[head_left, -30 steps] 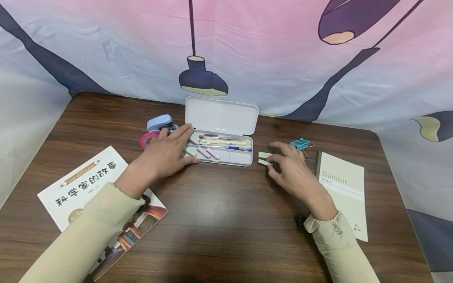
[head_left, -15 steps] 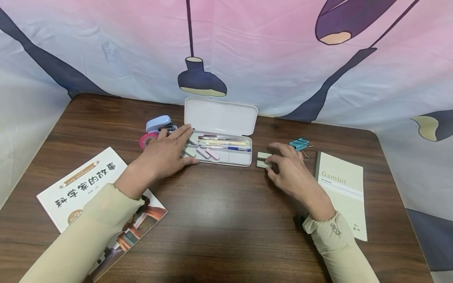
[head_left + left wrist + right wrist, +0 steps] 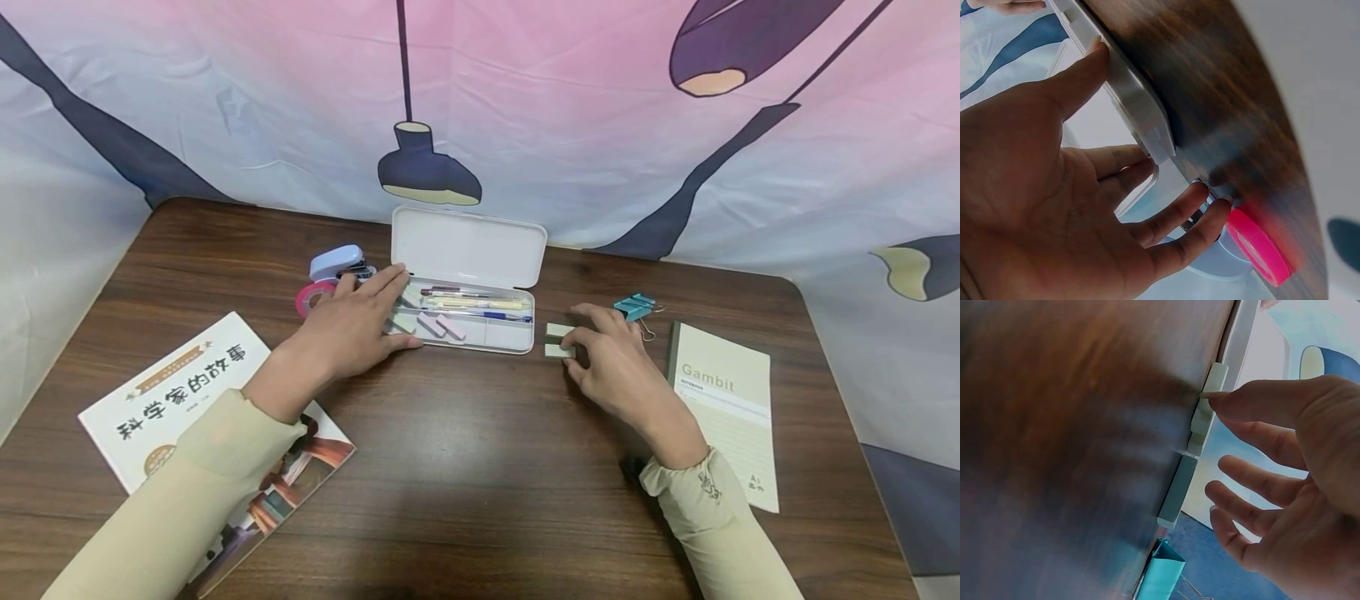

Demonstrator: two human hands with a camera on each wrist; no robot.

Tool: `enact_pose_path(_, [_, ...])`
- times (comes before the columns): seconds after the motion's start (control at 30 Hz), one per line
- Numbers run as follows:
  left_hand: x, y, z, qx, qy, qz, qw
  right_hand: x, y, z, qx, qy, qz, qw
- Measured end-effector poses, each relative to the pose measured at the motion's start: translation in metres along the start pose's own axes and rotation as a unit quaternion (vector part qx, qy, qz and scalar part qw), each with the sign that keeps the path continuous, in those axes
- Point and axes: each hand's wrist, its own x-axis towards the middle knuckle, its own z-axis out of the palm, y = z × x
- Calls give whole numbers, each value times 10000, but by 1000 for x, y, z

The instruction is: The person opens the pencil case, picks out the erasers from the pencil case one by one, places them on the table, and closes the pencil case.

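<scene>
My right hand [image 3: 618, 358] sits right of the frame's centre, thumb and forefinger pinching the end of the nearer pale green block [image 3: 558, 351]; the other fingers are apart and lightly bent. A second pale green block [image 3: 561, 330] lies just behind it, and the right wrist view shows a grey-green block [image 3: 1177, 490] on the table below them in the picture.

My left hand [image 3: 337, 329], left of centre, has its fingers spread over the left end of the white case [image 3: 512, 335], thumb against the front edge. Its lid [image 3: 471, 246] is raised at the back. In the front section lie a mauve stick [image 3: 431, 323] and a pink stick [image 3: 451, 326] beside a pale green one partly behind my thumb; pens [image 3: 476, 302] lie in the back section.

Beyond my left fingers stand a pale blue stapler [image 3: 336, 261] and a roll of pink tape [image 3: 309, 298], partly covered by my hand. Past my right knuckles are teal binder clips [image 3: 634, 306], then the Gambit notebook [image 3: 727, 417] at the right. A white-covered book [image 3: 187, 367] lies slanted at the lower left, under my sleeve [image 3: 195, 475]. Around it all is the dark wooden table [image 3: 450, 483], with a pink and blue cloth [image 3: 540, 108] across the top.
</scene>
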Motion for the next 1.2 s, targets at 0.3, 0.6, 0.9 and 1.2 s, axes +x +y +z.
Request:
enact_pose_path(0.3, [5, -7, 9, -29, 153, 19, 9999, -1, 0, 2, 11, -47, 95, 9999])
enact_pose_path(0.6, [3, -3, 5, 10, 118, 24, 9999, 4, -4, 4, 645, -57, 303, 9974])
enact_pose_path(0.9, [3, 0, 2, 60, 3, 25, 10000, 22, -27, 5, 897, -67, 140, 9958])
enact_pose_path(1.2, [6, -10, 11, 1, 213, 67, 9998, 51, -32, 39, 848, 108, -583, 9946])
